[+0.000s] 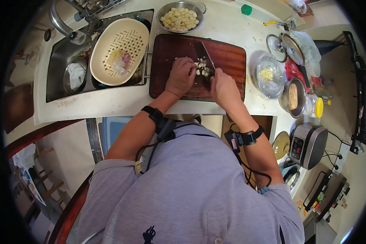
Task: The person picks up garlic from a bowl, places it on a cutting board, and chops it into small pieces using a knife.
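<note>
My right hand (224,88) is closed around the handle of a kitchen knife (208,54), whose blade points away from me over the dark red-brown cutting board (162,53). Small chopped white pieces that look like garlic (201,65) lie beside the blade. Left of them is my left hand (180,76), its fingers curled and pressed together on the board. The fingertips are close to the white pieces, but what they hold, if anything, is hidden.
A metal bowl (180,19) of pale peeled cloves stands behind the board. On the left, a cream colander (97,67) sits over the sink (55,91). To the right are a plastic-lined bowl (274,90), a metal bowl with a pale brown item (293,97), and a cooker (309,145).
</note>
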